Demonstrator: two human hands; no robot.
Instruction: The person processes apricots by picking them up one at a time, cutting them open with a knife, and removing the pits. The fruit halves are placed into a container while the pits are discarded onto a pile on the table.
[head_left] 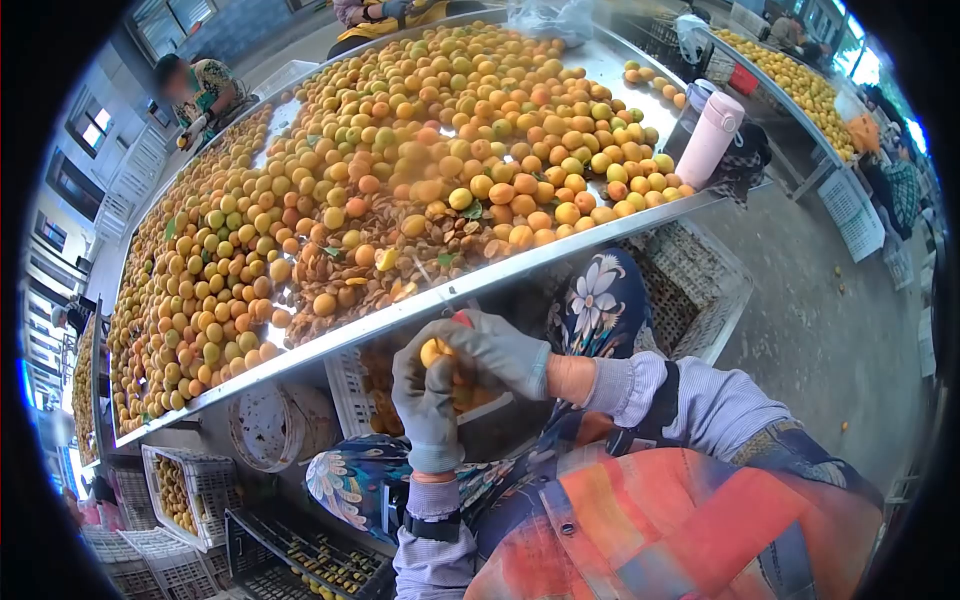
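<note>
My left hand point(425, 395), in a grey glove, is closed around an apricot point(436, 351) in front of the table's near edge. Right beside it, my gloved right hand point(503, 350) is closed on a small red-handled tool point(462, 319), most of which my fingers hide. Both hands meet at the fruit, above a white crate point(350, 395) with apricots in it. Beyond the metal rim, whole apricots point(230, 255) cover the tabletop point(610, 62), with a brown heap of pits and scraps point(385, 250) nearest my hands.
A pink bottle point(711, 140) stands at the table's right corner. Below are a white bucket point(270, 425), a dark crate point(300, 560) of pits, and a pale crate point(735, 290) by my knee. Another person point(205, 95) works at the far left.
</note>
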